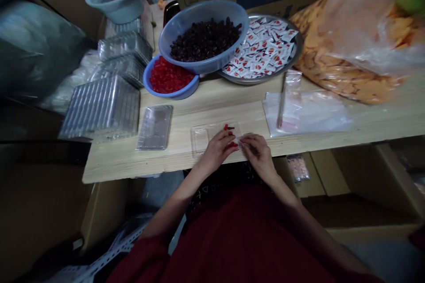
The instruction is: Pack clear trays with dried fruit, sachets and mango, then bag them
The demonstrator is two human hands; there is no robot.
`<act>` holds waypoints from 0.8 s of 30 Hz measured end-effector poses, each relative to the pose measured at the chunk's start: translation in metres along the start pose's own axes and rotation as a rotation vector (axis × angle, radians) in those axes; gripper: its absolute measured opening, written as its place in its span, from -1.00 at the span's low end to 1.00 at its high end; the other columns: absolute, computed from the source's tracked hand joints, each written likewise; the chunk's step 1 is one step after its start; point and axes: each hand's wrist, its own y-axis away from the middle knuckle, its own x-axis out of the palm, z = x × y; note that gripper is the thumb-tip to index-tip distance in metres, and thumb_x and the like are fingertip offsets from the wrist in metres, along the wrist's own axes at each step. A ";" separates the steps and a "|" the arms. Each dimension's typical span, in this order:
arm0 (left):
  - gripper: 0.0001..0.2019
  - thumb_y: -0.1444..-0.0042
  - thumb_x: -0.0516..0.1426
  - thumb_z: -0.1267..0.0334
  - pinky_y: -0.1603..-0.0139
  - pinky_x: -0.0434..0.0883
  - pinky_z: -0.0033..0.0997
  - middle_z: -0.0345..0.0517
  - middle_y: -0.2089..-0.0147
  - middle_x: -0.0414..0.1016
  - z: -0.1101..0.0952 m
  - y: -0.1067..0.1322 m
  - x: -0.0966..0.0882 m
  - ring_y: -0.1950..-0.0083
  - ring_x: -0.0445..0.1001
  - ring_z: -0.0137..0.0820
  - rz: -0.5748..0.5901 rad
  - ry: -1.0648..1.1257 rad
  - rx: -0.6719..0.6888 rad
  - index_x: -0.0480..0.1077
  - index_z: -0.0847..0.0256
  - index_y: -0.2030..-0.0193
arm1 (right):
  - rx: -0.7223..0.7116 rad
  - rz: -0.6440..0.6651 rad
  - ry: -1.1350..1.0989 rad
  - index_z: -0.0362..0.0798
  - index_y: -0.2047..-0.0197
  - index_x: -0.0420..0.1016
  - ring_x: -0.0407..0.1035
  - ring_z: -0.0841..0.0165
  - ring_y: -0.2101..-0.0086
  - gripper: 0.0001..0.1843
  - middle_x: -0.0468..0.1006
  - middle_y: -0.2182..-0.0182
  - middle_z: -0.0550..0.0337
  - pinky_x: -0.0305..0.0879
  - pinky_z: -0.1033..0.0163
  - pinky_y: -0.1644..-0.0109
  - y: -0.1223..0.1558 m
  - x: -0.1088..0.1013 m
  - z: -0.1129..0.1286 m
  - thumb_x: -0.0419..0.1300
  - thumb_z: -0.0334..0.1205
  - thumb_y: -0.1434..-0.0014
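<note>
A clear plastic tray [195, 145] with moulded compartments lies near the table's front edge. Over its right part, my left hand [217, 152] is closed, with small red pieces [233, 144] at its fingertips. Another small red piece with a dark end [226, 127] rests just beyond those fingers. My right hand [258, 154] is pinched close by, at the tray's right end; what lies between its thumb and fingers is too small to make out. A flat clear plastic lid or tray [154, 128] lies to the left.
Behind stand a blue bowl of red pieces [169, 78], a larger bowl of dark pieces [206, 40] and a metal bowl of printed sachets [262, 48]. Stacked clear trays [102, 106] occupy the left. Plastic bags [312, 112] and a big orange-patterned bag [345, 70] lie right.
</note>
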 end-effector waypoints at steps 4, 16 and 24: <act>-0.85 -0.35 0.13 0.30 -0.07 0.53 -0.16 0.04 0.00 0.53 0.003 0.003 -0.003 -0.06 0.54 -0.25 0.027 -0.024 -0.038 0.51 0.19 0.03 | -0.015 0.030 0.055 0.04 0.02 0.62 0.37 0.15 -0.01 -0.80 0.49 0.09 0.02 0.35 -0.07 -0.14 0.002 0.005 -0.002 0.21 -0.18 -0.35; -0.84 -0.37 0.09 0.31 0.06 0.49 -0.25 -0.03 0.16 0.60 -0.003 -0.009 -0.036 0.11 0.55 -0.29 -0.249 -0.233 0.029 0.51 0.18 0.08 | -0.245 -0.323 0.249 0.04 -0.02 0.60 0.40 0.15 0.02 -0.74 0.51 0.10 0.02 0.35 -0.03 -0.11 -0.115 -0.064 -0.005 0.13 -0.18 -0.37; -0.85 -0.37 0.10 0.33 0.05 0.46 -0.37 -0.11 0.15 0.59 0.001 0.004 -0.032 0.10 0.55 -0.37 -0.326 -0.113 -0.070 0.51 0.16 0.06 | 0.187 0.195 0.682 -0.11 0.12 0.65 0.47 0.07 -0.01 -0.73 0.65 0.11 -0.09 0.32 0.09 -0.17 -0.307 -0.054 -0.027 0.31 -0.40 -0.06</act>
